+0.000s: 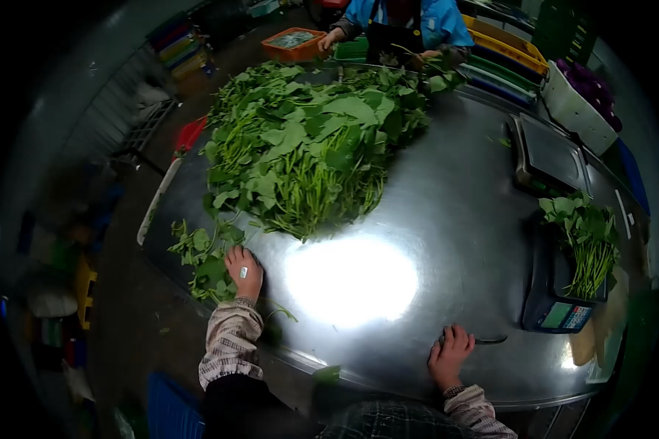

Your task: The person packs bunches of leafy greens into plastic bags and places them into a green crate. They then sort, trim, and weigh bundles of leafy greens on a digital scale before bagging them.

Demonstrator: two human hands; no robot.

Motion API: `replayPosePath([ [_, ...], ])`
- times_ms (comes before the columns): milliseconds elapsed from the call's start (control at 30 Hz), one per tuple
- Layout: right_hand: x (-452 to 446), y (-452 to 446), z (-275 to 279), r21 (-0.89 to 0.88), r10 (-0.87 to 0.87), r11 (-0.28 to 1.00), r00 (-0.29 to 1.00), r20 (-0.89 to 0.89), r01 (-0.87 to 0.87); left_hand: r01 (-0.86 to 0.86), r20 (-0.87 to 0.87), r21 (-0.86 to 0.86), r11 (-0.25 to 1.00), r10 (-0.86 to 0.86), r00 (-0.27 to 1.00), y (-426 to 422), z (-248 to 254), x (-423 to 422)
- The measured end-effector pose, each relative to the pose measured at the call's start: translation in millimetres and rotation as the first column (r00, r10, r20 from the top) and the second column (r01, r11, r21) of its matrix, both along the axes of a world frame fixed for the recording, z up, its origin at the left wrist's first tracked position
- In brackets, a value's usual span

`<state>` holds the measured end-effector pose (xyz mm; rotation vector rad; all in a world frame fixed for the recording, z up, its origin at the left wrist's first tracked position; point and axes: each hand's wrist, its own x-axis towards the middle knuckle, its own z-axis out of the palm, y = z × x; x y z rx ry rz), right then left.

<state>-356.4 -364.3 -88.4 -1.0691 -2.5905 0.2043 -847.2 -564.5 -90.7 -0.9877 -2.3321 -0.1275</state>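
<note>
My left hand [243,272], with a small sticker on its back, is at the left edge of the metal table. Its fingers are curled on some loose leafy stems [211,275], which spread to its left and hang at the edge. Near the front edge, my right hand [452,357] is closed around the handle of a small curved knife [492,340], its dark blade pointing right. Beyond my left hand lies a large heap of leafy greens [300,139], cut stems towards me.
On the right, a scale [564,317] with a keypad carries a bunch of greens [586,245]. Behind it stands another scale [556,154]. A co-worker in blue [439,22] handles greens across the metal table [454,197]. A white crate [575,110] holds purple vegetables; an orange basket [293,51] stands far left.
</note>
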Motion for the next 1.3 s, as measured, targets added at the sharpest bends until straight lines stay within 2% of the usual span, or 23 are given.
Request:
replayPosePath([
  [33, 0.2, 0.5, -1.0, 0.014, 0.007, 1.0, 1.0, -0.012, -0.006, -0.122, 0.013, 0.05, 0.991, 0.121, 0.993, 1.3, 0.7, 5.0],
  [67, 3.2, 0.1, -0.9, 0.025, 0.014, 1.0, 1.0, -0.017, -0.014, -0.125, 0.261, 0.019, 0.992, 0.115, 0.958, 13.6, 13.6, 21.4],
  [133, 5.9, 0.6, -2.7, 0.025, 0.02, 1.0, 0.999, -0.026, -0.019, 0.252, 0.214, 0.119, 0.96, -0.272, 0.938, 35.4, 14.8, 61.4],
  [167, 4.8, -0.5, -4.4, 0.025, 0.012, 1.0, 0.999, -0.032, -0.011, 0.365, 0.304, -0.075, 0.928, -0.328, 0.895, 39.5, 12.0, 70.4],
  [233, 2.8, -0.7, -3.6, 0.036, 0.01, 0.999, 1.0, -0.025, -0.009, 0.414, 0.423, -0.121, 0.902, -0.331, 0.844, 49.9, 8.4, 74.5],
  [300, 5.2, -5.0, -0.3, 0.04, -0.003, 0.999, 1.0, -0.001, 0.003, 0.35, 0.42, -0.148, 0.925, -0.262, 0.869, 34.8, 1.2, 45.7],
  [333, 3.3, -3.3, -1.2, 0.042, -0.007, 0.999, 1.0, 0.005, 0.007, 0.211, 0.401, -0.295, 0.932, -0.08, 0.912, 20.6, -7.8, 21.1],
  [367, 3.0, -3.3, 1.9, 0.037, -0.007, 0.999, 1.0, 0.015, 0.007, 0.086, 0.348, -0.265, 0.96, 0.012, 0.938, 1.4, -13.7, -2.6],
  [433, 0.8, -8.9, 8.5, 0.021, -0.022, 1.0, 1.0, 0.017, 0.022, -0.206, 0.0, -0.115, 0.972, 0.207, 0.978, -24.5, -29.5, -33.6],
  [500, -2.6, -4.1, 5.9, 0.026, -0.02, 0.999, 1.0, 0.017, 0.019, -0.045, 0.602, -0.271, 0.962, 0.206, 0.771, 15.6, 27.6, 5.8],
  [533, -3.4, -5.1, 7.8, 0.014, -0.028, 1.0, 0.999, 0.031, 0.027, 0.231, 0.729, -0.104, 0.967, -0.085, 0.68, 38.1, 62.5, 57.4],
  [567, -3.9, -8.0, 7.9, 0.013, -0.03, 0.999, 0.999, 0.033, 0.029, 0.492, 0.539, 0.335, 0.804, -0.592, 0.599, 31.4, 18.7, 108.6],
  [600, -3.9, -8.2, 7.3, 0.023, -0.031, 0.999, 0.999, 0.036, 0.03, 0.657, 0.624, 0.416, 0.629, -0.723, 0.296, 35.2, 26.3, 157.6],
  [667, -2.9, -5.5, 2.9, 0.041, -0.022, 0.999, 0.999, 0.037, 0.021, 0.878, 0.695, 0.382, 0.287, -0.715, -0.069, 14.6, 19.7, 209.0],
  [733, 1.1, -5.7, -0.1, 0.052, -0.013, 0.999, 0.999, 0.045, 0.01, 0.876, 0.806, 0.355, 0.326, -0.582, -0.111, -11.5, -30.5, 185.7],
  [867, -3.5, -8.6, 3.9, 0.056, -0.009, 0.998, 0.998, 0.06, 0.005, 0.835, 0.671, 0.238, 0.496, -0.706, 0.228, -71.0, 28.7, 58.1],
  [933, -7.6, -6.4, 4.8, 0.071, -0.005, 0.997, 0.998, 0.056, 0.001, 0.788, 0.434, -0.042, 0.614, -0.7, 0.568, -107.7, 28.8, -23.0],
  [967, -9.3, -6.2, 7.1, 0.076, -0.007, 0.997, 0.998, 0.059, 0.003, 0.746, 0.534, -0.109, 0.658, -0.594, 0.602, -119.8, 46.7, -67.4],
  [1000, -7.3, -10.2, 8.0, 0.077, -0.015, 0.997, 0.997, 0.069, 0.009, 0.564, 0.544, -0.284, 0.775, -0.354, 0.761, -143.5, 33.0, -109.9],
  [1067, -6.1, -13.3, 5.3, 0.094, -0.032, 0.995, 0.993, 0.109, 0.021, 0.101, 0.024, -0.342, 0.934, -0.099, 0.995, -175.6, 15.9, -175.4],
  [1100, -5.9, -11.4, 6.3, 0.107, -0.036, 0.994, 0.991, 0.131, 0.022, -0.195, -0.282, -0.305, 0.932, 0.107, 0.953, -178.7, 7.3, -192.6],
  [1200, -19.0, -28.7, 30.8, -0.138, 0.209, 0.971, 0.973, 0.102, -0.194, -0.221, 0.26, 0.03, 0.975, 0.206, 0.943, -101.9, 54.0, -179.0],
  [1300, -56.7, -70.1, 52.8, -0.223, 0.408, 0.9, 0.903, 0.13, -0.375, 0.183, 0.317, 0.51, 0.84, -0.381, 0.869, -9.9, 68.7, -124.3],
])
